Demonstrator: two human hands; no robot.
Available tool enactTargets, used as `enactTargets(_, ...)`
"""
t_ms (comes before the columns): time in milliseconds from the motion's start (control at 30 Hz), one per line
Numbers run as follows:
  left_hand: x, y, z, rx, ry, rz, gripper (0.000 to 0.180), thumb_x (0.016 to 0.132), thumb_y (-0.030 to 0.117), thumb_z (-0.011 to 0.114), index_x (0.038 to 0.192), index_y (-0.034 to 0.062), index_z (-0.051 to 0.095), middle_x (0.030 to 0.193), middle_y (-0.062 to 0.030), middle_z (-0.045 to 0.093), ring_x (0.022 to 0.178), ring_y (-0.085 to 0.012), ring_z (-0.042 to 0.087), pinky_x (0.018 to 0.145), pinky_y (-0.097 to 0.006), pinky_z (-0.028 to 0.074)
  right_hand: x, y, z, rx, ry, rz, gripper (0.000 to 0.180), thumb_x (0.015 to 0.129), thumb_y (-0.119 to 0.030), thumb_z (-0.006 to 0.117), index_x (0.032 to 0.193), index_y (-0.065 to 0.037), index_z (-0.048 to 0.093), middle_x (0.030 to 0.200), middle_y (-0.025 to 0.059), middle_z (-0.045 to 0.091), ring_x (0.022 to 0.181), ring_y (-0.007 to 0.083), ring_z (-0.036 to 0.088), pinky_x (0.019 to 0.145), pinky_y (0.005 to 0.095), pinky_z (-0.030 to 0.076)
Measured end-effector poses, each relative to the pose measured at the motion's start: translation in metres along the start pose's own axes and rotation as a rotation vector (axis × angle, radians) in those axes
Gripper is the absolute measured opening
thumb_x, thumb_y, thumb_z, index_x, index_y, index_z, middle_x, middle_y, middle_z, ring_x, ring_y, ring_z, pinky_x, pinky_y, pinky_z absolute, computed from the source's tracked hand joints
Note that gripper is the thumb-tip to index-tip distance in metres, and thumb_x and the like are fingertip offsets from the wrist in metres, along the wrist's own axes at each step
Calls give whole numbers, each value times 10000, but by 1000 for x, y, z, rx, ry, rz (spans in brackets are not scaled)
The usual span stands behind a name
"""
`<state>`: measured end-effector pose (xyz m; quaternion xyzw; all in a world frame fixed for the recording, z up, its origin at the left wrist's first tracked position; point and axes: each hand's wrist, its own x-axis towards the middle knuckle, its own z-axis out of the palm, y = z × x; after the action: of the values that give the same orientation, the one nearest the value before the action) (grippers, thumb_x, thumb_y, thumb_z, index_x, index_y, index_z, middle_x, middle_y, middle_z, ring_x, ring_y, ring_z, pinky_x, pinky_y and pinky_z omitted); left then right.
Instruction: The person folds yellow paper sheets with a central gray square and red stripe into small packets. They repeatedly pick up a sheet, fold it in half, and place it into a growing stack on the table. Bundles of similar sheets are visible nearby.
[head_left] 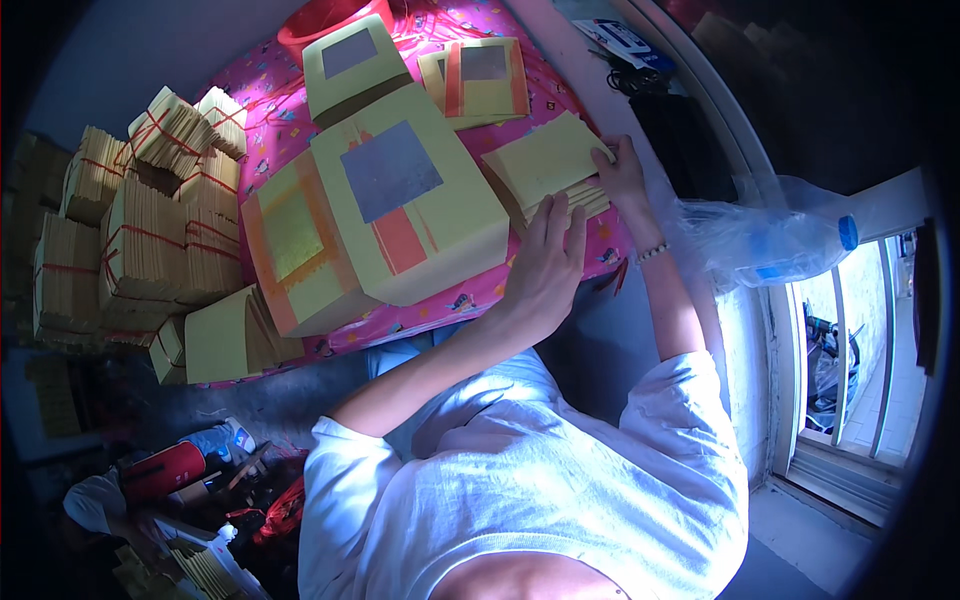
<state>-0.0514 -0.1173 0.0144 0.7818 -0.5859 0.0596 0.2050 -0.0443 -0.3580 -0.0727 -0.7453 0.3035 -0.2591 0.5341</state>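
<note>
A stack of plain yellow paper [550, 160] lies on the right side of the table, its layered edges showing at the front. My right hand [624, 178] is closed on the right corner of the stack's top sheets. At its front edge, my left hand [545, 270] rests with fingers stretched out and nothing in its grasp. Just left stands a thick stack of joss paper [470, 200] with a silver square and a red strip. Beside that, another joss paper stack [295, 240] carries a gold square. What lies under my left palm is hidden.
Bundles of paper tied with red string [145, 245] pile up at the left. Smaller foil-marked stacks [485, 65] and a red basin [330, 20] stand farther back on the pink patterned tablecloth [455, 295]. A plastic-wrapped bottle [775, 240] is at the right, near a barred opening.
</note>
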Motion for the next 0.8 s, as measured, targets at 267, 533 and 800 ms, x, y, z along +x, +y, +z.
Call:
enactTargets(267, -2, -16, 57, 5, 59, -158, 730, 639, -32, 611, 1304, -161, 337, 1346, -310, 337, 1253, -434, 342, 1079, -471, 277, -12, 6, -4, -110, -17, -35, 262, 864, -81, 582, 1073, 14, 457, 1033, 174, 497, 887, 282, 611, 609, 324, 607)
enactTargets(533, -7, -22, 68, 149, -56, -176, 648, 714, 23, 565, 1304, -149, 357, 1312, -268, 401, 1206, -393, 394, 1071, -425, 304, -44, -46, 9, -882, 220, -663, 311, 764, -96, 655, 1059, -64, 562, 1022, 157, 555, 932, 350, 558, 812, 442, 432)
enactTargets(800, -8, -20, 81, -27, 26, -241, 831, 592, -15, 655, 1331, -151, 299, 1358, -288, 325, 1266, -430, 320, 1080, -486, 269, -37, -26, 13, -866, 38, -540, 83, 803, -130, 630, 862, -89, 671, 906, 70, 624, 922, 276, 573, 804, 395, 458)
